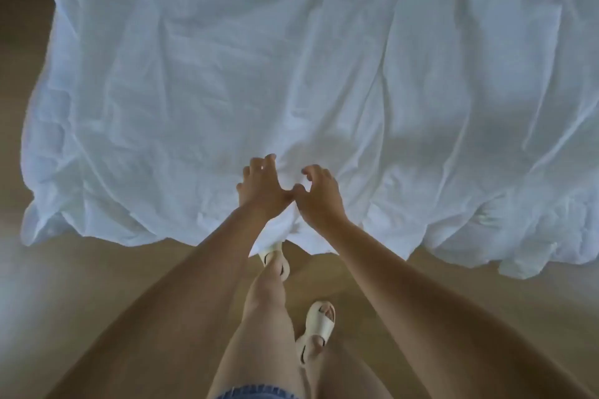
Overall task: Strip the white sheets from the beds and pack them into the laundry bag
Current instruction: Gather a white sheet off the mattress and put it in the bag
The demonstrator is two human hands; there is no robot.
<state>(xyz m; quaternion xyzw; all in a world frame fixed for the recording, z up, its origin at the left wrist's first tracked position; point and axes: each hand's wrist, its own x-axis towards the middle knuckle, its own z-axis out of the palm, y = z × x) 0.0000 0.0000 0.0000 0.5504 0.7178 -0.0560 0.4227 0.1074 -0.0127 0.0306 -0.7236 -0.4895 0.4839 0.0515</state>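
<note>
Head view is showing the left hand (262, 188) bunching the soft, light white sheet (291, 58) near its hanging edge, right hand (319, 196) curling alongside, grip unclear.

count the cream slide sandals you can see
2: one cream slide sandal at the white sheet's near edge, the other behind it on the wooden floor. More could hide under the sheet.

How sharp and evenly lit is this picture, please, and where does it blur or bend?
Head view: soft all over, haziest on the floor at lower left; wide-angle bending seems to bow the edges of the sheet; grey shadows mottle its near middle and right; no glare.
</note>
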